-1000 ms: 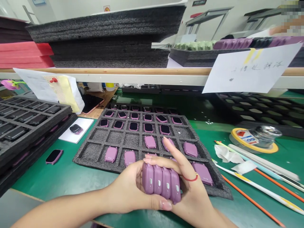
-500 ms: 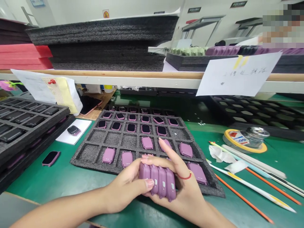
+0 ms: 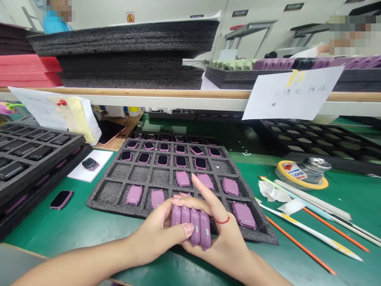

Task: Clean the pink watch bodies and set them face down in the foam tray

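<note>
Both hands hold a row of several purple smartwatch cases (image 3: 195,230) pressed side by side, above the near edge of a black foam tray (image 3: 114,210). My left hand (image 3: 162,230) grips the left end, its thumb across the front of the cases. Wrapped around the back and right side is my right hand (image 3: 222,230), with its index finger stretched up and a red string at its base. Purple cases lie back-up in the tray's nearer cells, such as the one at right (image 3: 244,214). Dark-screened purple watches (image 3: 162,160) fill much of the farther rows.
On the left stand stacked foam trays of black watches (image 3: 37,150), with a loose watch (image 3: 61,199) nearby. A tape roll (image 3: 300,178), orange sticks (image 3: 300,246) and a white-yellow pointed tool (image 3: 321,236) lie right. A shelf (image 3: 166,99) crosses behind, carrying foam sheets (image 3: 125,51).
The view has shifted slightly, and the held cases sit a little further left in it. Both hands keep their grip. A person in blue has appeared at the far upper left.
</note>
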Demonstrator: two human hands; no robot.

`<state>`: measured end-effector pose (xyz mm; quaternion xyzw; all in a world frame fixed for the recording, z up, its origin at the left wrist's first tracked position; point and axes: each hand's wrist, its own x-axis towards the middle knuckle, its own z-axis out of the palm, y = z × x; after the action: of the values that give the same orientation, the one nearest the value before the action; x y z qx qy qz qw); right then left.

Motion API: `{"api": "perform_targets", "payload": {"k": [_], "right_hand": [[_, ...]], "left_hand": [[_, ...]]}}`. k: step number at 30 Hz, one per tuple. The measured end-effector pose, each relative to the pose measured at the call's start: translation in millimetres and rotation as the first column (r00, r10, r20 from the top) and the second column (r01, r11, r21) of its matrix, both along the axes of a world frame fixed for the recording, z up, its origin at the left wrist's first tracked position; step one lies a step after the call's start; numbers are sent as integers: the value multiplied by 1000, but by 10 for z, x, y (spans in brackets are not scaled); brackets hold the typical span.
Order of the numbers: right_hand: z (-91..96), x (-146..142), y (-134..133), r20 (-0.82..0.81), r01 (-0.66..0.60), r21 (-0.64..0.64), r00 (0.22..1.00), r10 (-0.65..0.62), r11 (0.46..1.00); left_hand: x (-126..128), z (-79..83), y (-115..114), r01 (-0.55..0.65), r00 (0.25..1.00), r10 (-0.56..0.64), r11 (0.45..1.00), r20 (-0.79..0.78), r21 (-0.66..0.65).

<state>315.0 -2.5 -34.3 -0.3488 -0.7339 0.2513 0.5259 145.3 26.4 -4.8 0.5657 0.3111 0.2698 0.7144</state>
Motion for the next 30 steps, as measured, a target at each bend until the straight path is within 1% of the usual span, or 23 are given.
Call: {"api": "perform_targets", "payload": {"k": [3, 5, 8, 10, 15, 17, 21, 23, 25, 28, 30], "right_hand": [[9, 8, 4, 48, 5, 44, 999, -7, 999], [22, 12, 1, 89, 9, 73, 996, -15, 997], [43, 10, -11, 111, 6, 83, 994, -16, 996], [54, 5, -18, 116, -3, 91, 993, -8, 996], [68, -3, -8, 152, -32, 130, 988, 12, 991], [66, 0, -4, 189, -48, 153, 982, 18, 987], [58, 21, -45, 264, -51, 182, 965, 2, 982], [64, 46, -83, 274, -43, 189, 962, -11, 981], [76, 79, -111, 206, -31, 146, 979, 0, 989], [85, 120, -95, -17, -8, -39, 1000, 7, 999], [77, 124, -49, -173, -9, -169, 985, -21, 986]], "left_hand": [[12, -13, -10, -17, 1000, 17, 1000, 6, 5], [13, -26, -22, -21, 999, 21, 1000, -27, 16], [5, -38, -36, -12, 998, 12, 1000, -64, -4], [3, -37, -35, -13, 999, 13, 1000, -37, -11], [27, -15, -1, 9, 994, -10, 1000, 108, 6], [38, -3, 8, 20, 993, -21, 1000, 118, 10], [39, 28, -13, 29, 997, -34, 998, 76, 64], [28, 43, -33, -11, 998, 4, 993, 61, 116], [10, 50, -51, -58, 998, 51, 982, 39, 181], [-23, 41, -70, -75, 996, 84, 959, -19, 272], [-44, 28, -78, -70, 994, 96, 938, -59, 340]]}}
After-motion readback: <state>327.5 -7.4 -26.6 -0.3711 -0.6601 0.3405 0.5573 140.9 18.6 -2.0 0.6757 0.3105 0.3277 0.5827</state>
